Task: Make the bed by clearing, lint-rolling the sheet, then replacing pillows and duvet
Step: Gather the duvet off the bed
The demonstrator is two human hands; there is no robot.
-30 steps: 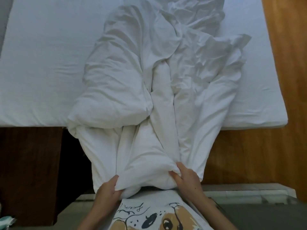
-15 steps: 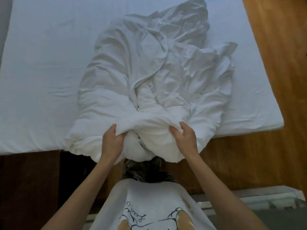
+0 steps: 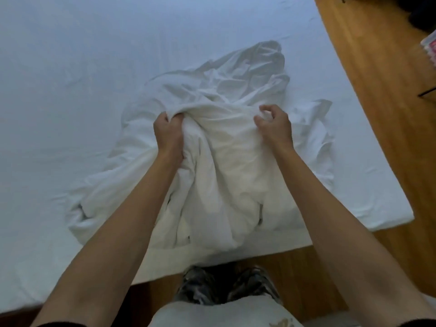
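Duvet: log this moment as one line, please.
duvet: bunched on sheet near foot edge | left hand: grips fold | right hand: curled over duvet, grip unclear | pillows: not in view

We are seeing the white duvet [image 3: 226,161] lying bunched and creased on the white sheet [image 3: 70,79] — its near end reaching the bed's edge.

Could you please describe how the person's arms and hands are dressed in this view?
Both forearms are bare. The left hand and right hand wear no gloves, and no rings or watch show. A dark sleeve edge shows only at the bottom of the view.
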